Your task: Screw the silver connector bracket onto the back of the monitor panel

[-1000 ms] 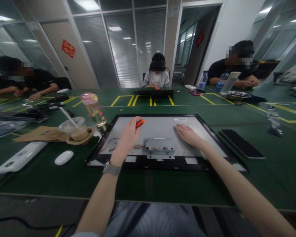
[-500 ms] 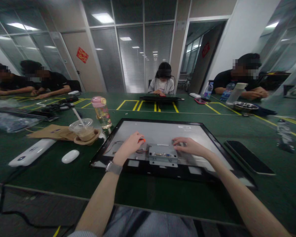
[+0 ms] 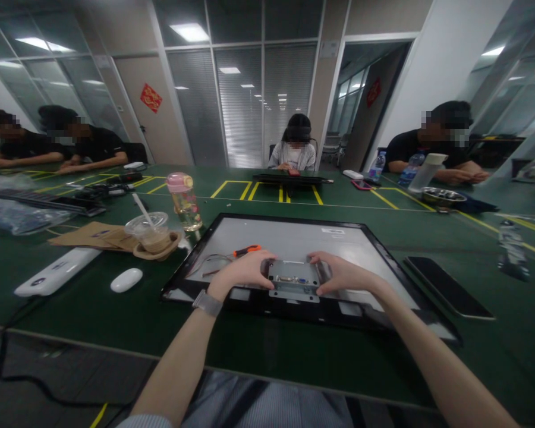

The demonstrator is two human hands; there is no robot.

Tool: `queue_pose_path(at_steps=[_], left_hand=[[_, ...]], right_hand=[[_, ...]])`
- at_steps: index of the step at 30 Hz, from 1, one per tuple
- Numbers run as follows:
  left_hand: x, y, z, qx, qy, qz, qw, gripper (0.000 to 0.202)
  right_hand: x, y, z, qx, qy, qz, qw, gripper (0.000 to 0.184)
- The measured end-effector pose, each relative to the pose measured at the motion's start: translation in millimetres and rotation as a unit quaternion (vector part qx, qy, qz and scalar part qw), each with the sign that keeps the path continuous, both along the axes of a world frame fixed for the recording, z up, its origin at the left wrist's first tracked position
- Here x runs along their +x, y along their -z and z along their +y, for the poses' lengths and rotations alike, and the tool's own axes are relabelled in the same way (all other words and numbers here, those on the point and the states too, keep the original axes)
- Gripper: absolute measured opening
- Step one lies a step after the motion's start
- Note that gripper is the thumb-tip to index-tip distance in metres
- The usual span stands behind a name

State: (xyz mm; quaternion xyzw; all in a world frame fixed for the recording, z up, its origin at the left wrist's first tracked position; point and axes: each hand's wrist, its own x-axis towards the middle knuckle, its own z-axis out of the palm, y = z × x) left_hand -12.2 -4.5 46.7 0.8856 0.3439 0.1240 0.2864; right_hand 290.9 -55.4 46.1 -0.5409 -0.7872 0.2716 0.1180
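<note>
A display panel [image 3: 285,233] with a black frame lies back side up on the green table. Near its front edge sits a metal bracket box [image 3: 294,273] with video ports facing me. My left hand [image 3: 248,270], a watch on its wrist, grips the bracket box's left side between thumb and fingers. From the other side, my right hand [image 3: 341,273] holds its right edge the same way. Behind my left hand lies an orange-and-black screwdriver [image 3: 247,250] on the panel, partly covered. Thin cables [image 3: 211,261] run left of the bracket box, under my left hand.
Left of the panel are a pink-lidded bottle [image 3: 185,202], an iced drink cup [image 3: 149,232] in a cardboard holder, a white mouse [image 3: 126,280] and a long white device [image 3: 57,272]. A black phone [image 3: 448,286] lies to the right. Several people sit around the table.
My left hand has left the orange screwdriver and moved right to the bracket box's left side. My right hand has closed in on its right side.
</note>
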Motion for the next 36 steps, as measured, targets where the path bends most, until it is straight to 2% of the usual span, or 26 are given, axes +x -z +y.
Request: queue_pose_path(at_steps=[9,16,24,30,36], left_hand=[[1,-9.1,-6,0.010,-0.002,0.011,1.000,0.063],[0,-5.7,-2,0.013,0.002,0.008,1.000,0.064],[1,-9.4,-5,0.015,0.006,0.004,1.000,0.064],[1,-9.8,-4,0.022,0.013,-0.029,0.999,0.062],[1,-11.7,-5,0.021,-0.014,-0.075,0.997,0.063]], right_hand=[[-2,0.9,-1,0.055,-0.015,0.006,0.998,0.061],[1,5.9,2,0.091,-0.034,0.009,0.995,0.058],[-1,1.8,1,0.094,-0.030,0.012,0.995,0.056],[0,-3.3,-2,0.105,-0.020,0.038,0.994,0.056],[6,-7.0,0,0.143,-0.007,0.076,0.987,0.056]])
